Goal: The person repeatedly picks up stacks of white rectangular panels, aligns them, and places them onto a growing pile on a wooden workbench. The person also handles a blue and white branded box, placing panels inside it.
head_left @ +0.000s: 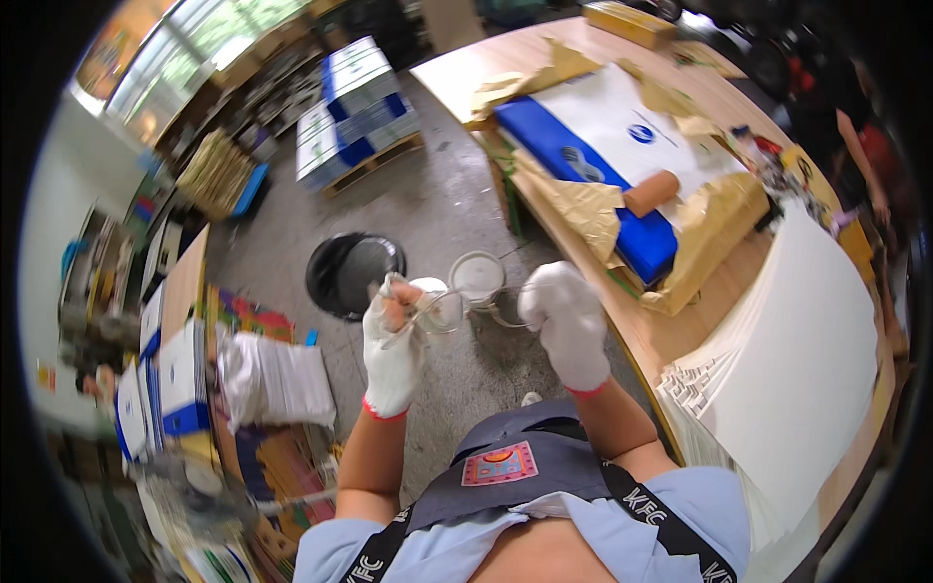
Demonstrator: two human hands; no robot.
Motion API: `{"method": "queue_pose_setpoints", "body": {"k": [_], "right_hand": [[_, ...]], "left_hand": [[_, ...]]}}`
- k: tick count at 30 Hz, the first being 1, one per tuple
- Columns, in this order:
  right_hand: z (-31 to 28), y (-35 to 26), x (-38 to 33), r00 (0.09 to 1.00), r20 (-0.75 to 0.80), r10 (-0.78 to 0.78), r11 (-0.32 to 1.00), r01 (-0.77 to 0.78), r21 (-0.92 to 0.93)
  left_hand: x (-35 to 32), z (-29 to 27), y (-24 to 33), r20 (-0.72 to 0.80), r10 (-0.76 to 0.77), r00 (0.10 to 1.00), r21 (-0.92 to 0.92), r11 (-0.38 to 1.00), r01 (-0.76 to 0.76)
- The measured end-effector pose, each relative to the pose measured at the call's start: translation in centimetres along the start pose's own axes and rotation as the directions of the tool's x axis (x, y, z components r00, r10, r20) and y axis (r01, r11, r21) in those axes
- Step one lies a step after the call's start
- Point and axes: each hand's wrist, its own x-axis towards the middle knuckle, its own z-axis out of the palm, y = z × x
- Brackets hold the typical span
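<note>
Both my hands wear white knit gloves with red cuffs, raised in front of my apron. Between them is a pair of thin-rimmed eyeglasses (439,313), with clear lenses. My left hand (393,340), bare fingertips showing, pinches the left side of the glasses. On the other side, my right hand (569,325) is closed at the right end of the frame, its fingertips hidden by the glove. Behind the glasses, on the floor, stand a white round-lidded bucket (476,275) and a black tub (355,275).
At right, a wooden table (457,70) bears torn brown paper around blue-and-white printed sheets (607,107) and a fanned white paper stack (792,360). A white sack (277,379) lies at left. Farther off, boxes (355,121) sit on a pallet. A person's arm (860,155) shows at far right.
</note>
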Motion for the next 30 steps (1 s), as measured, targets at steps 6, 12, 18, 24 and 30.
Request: {"method": "queue_pose_setpoints", "body": {"k": [6,12,18,24,30], "right_hand": [[-5.7,5.0,0.7,0.982,-0.154,0.108,0.942,-0.151,-0.3],[-11.3,4.3,2.5,0.872,-0.302,-0.385,0.659,0.03,-0.752],[-13.5,1.7,6.0,0.986,0.01,-0.167,0.019,0.013,-1.0],[-17.4,1.4,13.3,0.811,-0.556,-0.179,0.007,-0.564,-0.826],[-22.4,2.1,21.0,0.548,-0.828,-0.118,-0.174,-0.833,-0.526]], "left_hand": [[5.5,-2.4,-7.6,0.291,-0.751,0.593,0.031,0.627,0.779],[12.7,1.2,-14.2,0.427,-0.786,0.448,0.179,0.559,0.81],[20.9,9.9,-19.5,0.601,-0.761,0.245,0.606,0.633,0.481],[28.1,16.2,-26.7,0.687,-0.635,0.353,0.344,0.713,0.611],[32.6,20.9,-34.1,0.559,-0.829,0.015,0.37,0.265,0.89]]}}
